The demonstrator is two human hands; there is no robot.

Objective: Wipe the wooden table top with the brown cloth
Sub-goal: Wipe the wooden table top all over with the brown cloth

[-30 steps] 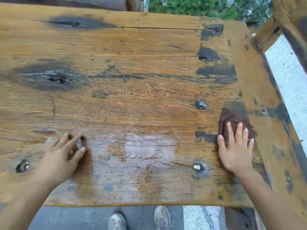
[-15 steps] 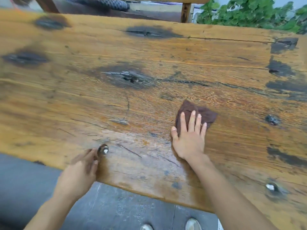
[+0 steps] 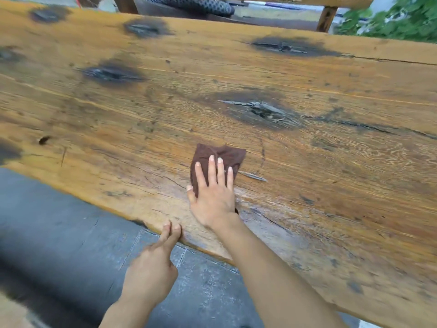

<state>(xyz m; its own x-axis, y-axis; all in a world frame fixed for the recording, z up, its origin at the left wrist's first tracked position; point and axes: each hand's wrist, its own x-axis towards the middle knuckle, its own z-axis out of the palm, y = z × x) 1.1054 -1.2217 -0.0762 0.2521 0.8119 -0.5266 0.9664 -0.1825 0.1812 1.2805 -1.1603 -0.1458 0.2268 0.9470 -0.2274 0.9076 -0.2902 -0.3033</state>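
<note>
The wooden table top (image 3: 307,74) is a wide orange-brown slab with dark knots and cracks, filling most of the head view. A folded brown cloth (image 3: 227,155) lies flat on it near the front edge. My right hand (image 3: 214,192) presses palm-down on the cloth with fingers spread, covering its near half. A damp sheen shows on the wood right of that hand. My left hand (image 3: 153,266) hangs off the front edge, two fingertips resting on the table's rim, holding nothing.
Grey paved floor (image 3: 59,233) lies below the table's front edge at the left. Beyond the far edge stand a wooden post (image 3: 326,17), a dark patterned object (image 3: 189,5) and green plants (image 3: 397,22). A long crack (image 3: 378,59) runs along the far right.
My right hand has slid the cloth leftward across the table from its right end. My left hand has come off the table surface to its front edge. The view has swung left.
</note>
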